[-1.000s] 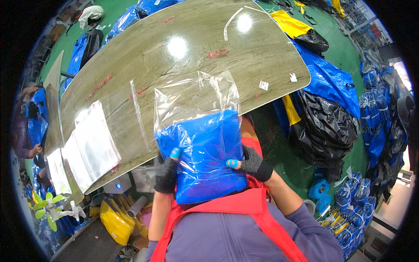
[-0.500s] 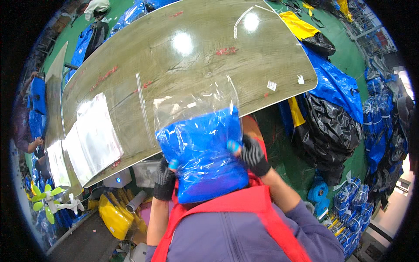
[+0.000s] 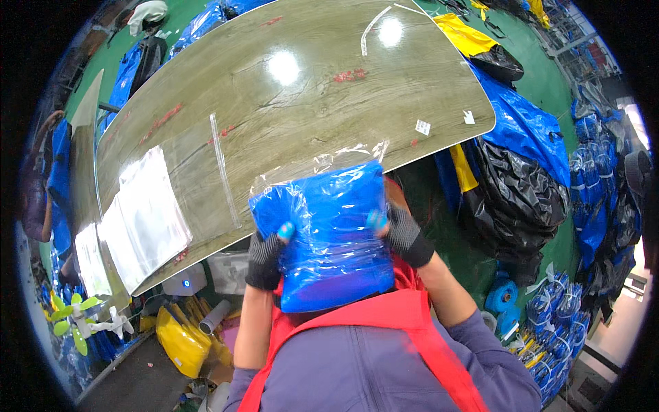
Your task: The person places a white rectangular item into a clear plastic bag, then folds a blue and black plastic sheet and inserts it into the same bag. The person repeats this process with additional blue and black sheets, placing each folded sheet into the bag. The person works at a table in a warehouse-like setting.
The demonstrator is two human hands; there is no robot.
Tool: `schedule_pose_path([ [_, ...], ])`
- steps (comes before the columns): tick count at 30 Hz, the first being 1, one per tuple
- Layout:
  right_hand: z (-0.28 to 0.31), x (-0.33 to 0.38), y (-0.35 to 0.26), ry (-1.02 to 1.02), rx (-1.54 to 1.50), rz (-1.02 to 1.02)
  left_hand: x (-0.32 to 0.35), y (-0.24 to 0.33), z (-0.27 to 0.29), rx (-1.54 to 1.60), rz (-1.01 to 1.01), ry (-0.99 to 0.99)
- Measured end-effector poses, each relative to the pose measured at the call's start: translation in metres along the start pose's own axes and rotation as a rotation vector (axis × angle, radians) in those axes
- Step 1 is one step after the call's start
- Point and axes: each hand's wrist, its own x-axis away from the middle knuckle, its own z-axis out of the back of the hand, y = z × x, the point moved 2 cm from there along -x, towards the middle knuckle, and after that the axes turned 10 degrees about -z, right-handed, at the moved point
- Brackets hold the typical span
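blue bundle (image 3: 336, 237) in a clear bag (image 3: 321, 163), held before a red apron (image 3: 384, 313)

nearest is the apron, over a purple-grey jacket (image 3: 329, 364). just in front of it, the blue bundle sits inside the clear bag, between two gloved hands. the left hand (image 3: 265, 259) grasps its left side, thumb on top; the right hand (image 3: 410, 238) grasps the right side likewise (both thumbs show bright blue near the tip). the bag's loose film reaches toward the near edge of a wood-patterned table (image 3: 309, 89). below that edge, to the left, is a white device (image 3: 185, 283) with a small blue light. on the table's left part lies a stack of clear sleeves (image 3: 147, 223), a narrow strip (image 3: 224, 172) just beside it. right of the table, blue and black bags (image 3: 522, 185) lie heaped on a green floor (image 3: 549, 75). at the far left shows another person's arm (image 3: 47, 221).
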Motion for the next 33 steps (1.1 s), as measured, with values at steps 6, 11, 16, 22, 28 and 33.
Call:
schedule_pose_path([
  [6,-0.011,0.019,0.004,0.013,-0.002,-0.001,0.045,-0.038,0.019,0.110,0.275,0.184],
  [11,0.004,0.007,-0.018,0.122,0.134,0.498,0.016,0.029,0.006,-0.227,-0.177,-0.168],
  [16,0.034,-0.060,-0.091,-0.471,-0.450,0.342,-0.014,0.123,-0.026,-0.503,-0.726,-0.552],
  [22,0.021,-0.046,-0.124,-0.199,-0.187,0.584,-0.039,0.121,-0.012,-0.651,-1.126,0.096],
  [28,-0.006,-0.031,-0.096,-0.272,0.127,0.693,-0.054,0.083,-0.011,0.111,-0.579,-0.175],
  [33,-0.006,-0.027,-0.074,-0.119,-0.200,0.393,-0.026,0.071,-0.019,0.071,-0.371,0.089],
])
